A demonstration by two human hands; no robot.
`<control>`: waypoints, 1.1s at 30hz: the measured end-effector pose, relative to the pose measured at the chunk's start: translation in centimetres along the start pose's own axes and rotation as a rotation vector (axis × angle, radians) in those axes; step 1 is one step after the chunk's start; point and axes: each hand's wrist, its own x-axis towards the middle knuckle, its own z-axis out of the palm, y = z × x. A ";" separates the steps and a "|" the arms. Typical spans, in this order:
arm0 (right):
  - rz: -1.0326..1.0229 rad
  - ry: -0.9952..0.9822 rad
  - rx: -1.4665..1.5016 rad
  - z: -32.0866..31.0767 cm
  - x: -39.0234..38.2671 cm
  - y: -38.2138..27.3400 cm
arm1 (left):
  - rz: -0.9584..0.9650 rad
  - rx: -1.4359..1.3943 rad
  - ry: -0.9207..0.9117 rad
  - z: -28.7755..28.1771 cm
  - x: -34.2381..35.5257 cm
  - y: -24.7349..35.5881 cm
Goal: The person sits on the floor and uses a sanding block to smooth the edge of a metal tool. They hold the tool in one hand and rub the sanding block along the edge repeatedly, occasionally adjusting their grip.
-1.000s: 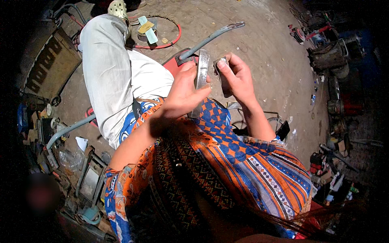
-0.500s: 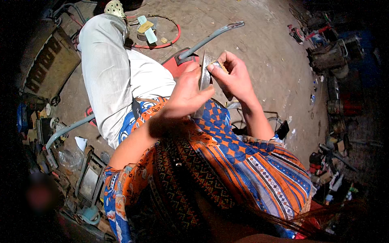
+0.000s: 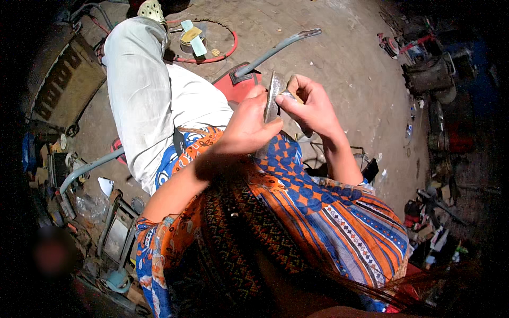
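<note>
While the left hand (image 3: 248,121) grips a stiff-looking, likely hefty metal bar (image 3: 272,98) mid-length, upper centre, the right hand (image 3: 313,108) pinches a dark strip (image 3: 305,129).

Looks like a workshop: shows a dusty, littered floor (image 3: 355,58) around the white trousers (image 3: 139,79); well to the right of them, a line of grimy machinery (image 3: 430,74); to their lower left, a metal frame (image 3: 117,237) amid jumbled parts (image 3: 68,208).

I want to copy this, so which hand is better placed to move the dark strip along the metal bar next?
Probably the right hand: it pinches the dark strip, close beside or touching the metal bar. The left hand is busy holding that bar.
</note>
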 end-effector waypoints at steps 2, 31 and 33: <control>-0.015 0.024 -0.049 -0.1 0.3 0.1 | 0.025 -0.004 0.025 0.0 0.0 -0.2; -0.975 0.313 -1.080 0.1 -1.5 0.0 | -0.023 -0.077 0.025 0.1 0.0 0.5; -0.969 0.304 -1.119 -0.1 -1.6 -0.2 | -0.022 -0.072 0.025 0.1 -0.1 0.4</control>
